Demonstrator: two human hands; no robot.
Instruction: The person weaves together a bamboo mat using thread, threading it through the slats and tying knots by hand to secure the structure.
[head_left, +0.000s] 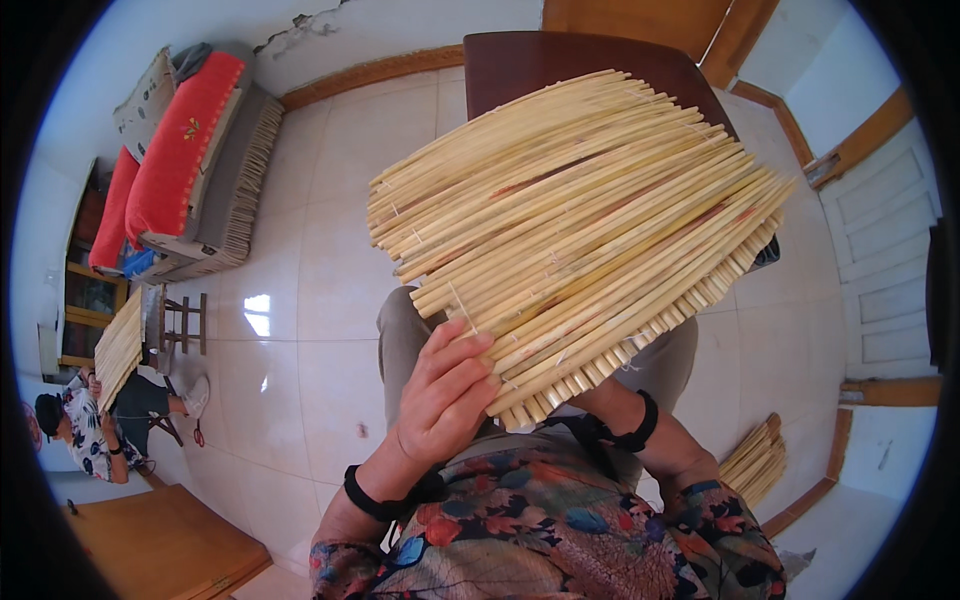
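Note:
A pale yellow mat of many slender reed sticks [570, 200], tied with thin white string, spans my lap and the dark red seat [510, 65] in front. Its near right edge shows stacked stick ends, as if layered or folded. My left hand [445, 385] grips the near left corner, fingers curled over the sticks and string. My right hand [600, 395] reaches under the near right part of the mat; its fingers are hidden. My grey-trousered knees are partly visible beneath.
A couch with red covers [185, 145] stands upper left, a small wooden stool [183, 322] below it. At left another person [90, 430] sits holding a similar mat [120, 345]. More sticks [750, 460] lie lower right. A wooden cabinet [160, 530] is lower left, a white door [885, 250] right.

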